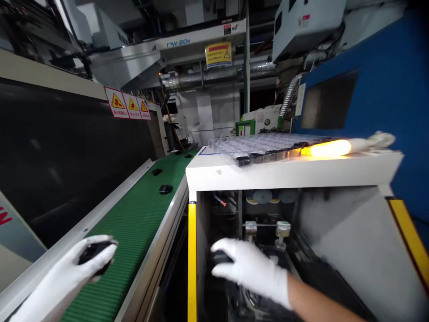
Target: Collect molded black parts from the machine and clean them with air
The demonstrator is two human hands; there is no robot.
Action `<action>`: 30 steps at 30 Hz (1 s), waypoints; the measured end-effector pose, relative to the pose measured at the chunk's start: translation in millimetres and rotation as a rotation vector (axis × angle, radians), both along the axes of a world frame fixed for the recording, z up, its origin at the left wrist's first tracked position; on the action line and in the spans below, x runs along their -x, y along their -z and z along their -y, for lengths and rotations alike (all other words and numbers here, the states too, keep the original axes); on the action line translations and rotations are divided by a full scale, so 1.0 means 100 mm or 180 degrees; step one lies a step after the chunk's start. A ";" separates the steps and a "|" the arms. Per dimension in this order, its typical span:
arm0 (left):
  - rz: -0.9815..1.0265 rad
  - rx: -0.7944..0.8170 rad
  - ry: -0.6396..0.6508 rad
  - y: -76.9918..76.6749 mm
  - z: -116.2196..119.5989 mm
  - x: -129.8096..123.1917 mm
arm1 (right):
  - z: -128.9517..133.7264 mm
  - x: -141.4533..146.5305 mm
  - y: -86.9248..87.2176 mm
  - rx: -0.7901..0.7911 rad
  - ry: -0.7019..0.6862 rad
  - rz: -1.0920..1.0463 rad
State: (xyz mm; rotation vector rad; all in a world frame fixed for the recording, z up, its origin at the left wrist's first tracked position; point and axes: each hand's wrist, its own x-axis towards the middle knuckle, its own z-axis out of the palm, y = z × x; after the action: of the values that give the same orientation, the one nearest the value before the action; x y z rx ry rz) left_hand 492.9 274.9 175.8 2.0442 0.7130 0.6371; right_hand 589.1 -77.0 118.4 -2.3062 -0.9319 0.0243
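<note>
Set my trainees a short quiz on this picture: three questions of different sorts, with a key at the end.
1. Multiple choice. What colour is the belt?
A) red
B) green
C) yellow

2. True or false? The left hand holds a black part.

3. Fill the gap. The right hand wears a white ____.

Key
1. B
2. True
3. glove
</note>
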 end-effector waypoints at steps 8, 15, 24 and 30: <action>-0.0293 0.0498 0.1476 0.24 1.22 0.20 | 1.77 -1.01 -0.08 0.1876 0.0824 0.0593; -0.0315 0.0478 0.2024 0.33 2.05 -0.12 | 1.90 -1.58 0.00 0.2378 0.0061 0.0721; -0.0325 -0.0198 0.2062 0.53 2.66 -0.84 | 1.75 -1.90 0.08 0.2566 -0.0569 0.0662; 0.0139 -0.0608 0.1775 0.73 2.90 -1.51 | 1.82 -1.85 0.18 0.2209 -0.0343 0.0710</action>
State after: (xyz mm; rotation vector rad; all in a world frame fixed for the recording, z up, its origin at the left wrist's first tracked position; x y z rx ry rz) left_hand 644.2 -14.9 102.4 2.2584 0.0377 0.4306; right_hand 773.8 -258.8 100.7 -2.9297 -1.3166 0.1616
